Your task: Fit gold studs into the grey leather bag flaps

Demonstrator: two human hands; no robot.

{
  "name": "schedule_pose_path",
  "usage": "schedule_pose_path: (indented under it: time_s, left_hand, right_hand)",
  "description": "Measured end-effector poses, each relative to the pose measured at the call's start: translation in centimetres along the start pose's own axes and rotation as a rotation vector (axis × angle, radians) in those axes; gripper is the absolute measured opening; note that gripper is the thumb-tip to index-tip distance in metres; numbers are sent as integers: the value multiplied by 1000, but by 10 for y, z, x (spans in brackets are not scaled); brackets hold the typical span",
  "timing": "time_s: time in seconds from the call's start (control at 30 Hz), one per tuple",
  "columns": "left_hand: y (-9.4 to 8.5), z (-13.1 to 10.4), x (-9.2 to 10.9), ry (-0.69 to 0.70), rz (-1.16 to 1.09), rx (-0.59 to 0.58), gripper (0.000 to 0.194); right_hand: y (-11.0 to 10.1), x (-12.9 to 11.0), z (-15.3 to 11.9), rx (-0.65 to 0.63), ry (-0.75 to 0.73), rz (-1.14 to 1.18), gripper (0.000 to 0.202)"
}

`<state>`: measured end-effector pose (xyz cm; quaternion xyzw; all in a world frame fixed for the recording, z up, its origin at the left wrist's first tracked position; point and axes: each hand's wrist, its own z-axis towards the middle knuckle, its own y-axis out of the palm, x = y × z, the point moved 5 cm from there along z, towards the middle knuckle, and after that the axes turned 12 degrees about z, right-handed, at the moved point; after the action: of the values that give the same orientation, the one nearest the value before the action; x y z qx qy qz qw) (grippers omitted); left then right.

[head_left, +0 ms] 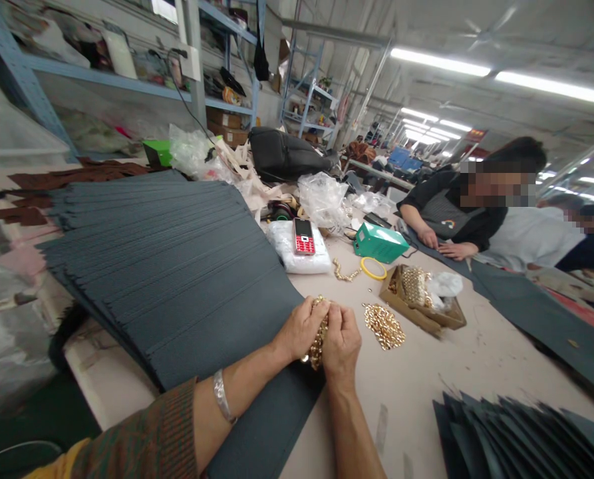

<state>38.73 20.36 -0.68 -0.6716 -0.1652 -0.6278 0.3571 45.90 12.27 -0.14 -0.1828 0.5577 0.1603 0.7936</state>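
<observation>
Both my hands are closed around a bunched gold chain [315, 350] that hangs down between them. My left hand [299, 330], with a silver bangle [220, 394] on its wrist, grips it from the left. From the right, my right hand [343, 342] grips the same chain, fingers curled. Beneath them lies a dark grey-blue sheet [257, 426], beside a fanned stack of dark grey-blue sheets [177, 259]. To the right of my hands, a pile of gold chain [384, 326] rests on the table. How the fingertips hold the links is hidden.
An open cardboard box [426, 316] holds more chain and a plastic bag. Behind it are a yellow ring [373, 268], a green box [379, 243] and a red phone [304, 236] on a white packet. More dark pieces [521, 432] lie front right. A co-worker [456, 199] works across the table.
</observation>
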Motion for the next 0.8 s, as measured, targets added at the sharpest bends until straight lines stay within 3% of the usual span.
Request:
schedule_pose_path:
  time_s: [0.27,0.57,0.8]
  left_hand:
    - [-2,1,1,-19,-49,2,29]
    - [0,4,-9,-54,-181,0,30]
    - [6,5,-12,-108,-405,-3,35]
  right_hand:
    - [1,8,1,-20,66,72,38]
    - [1,5,2,-46,31,37,40]
    - [5,21,2,-19,171,333,41]
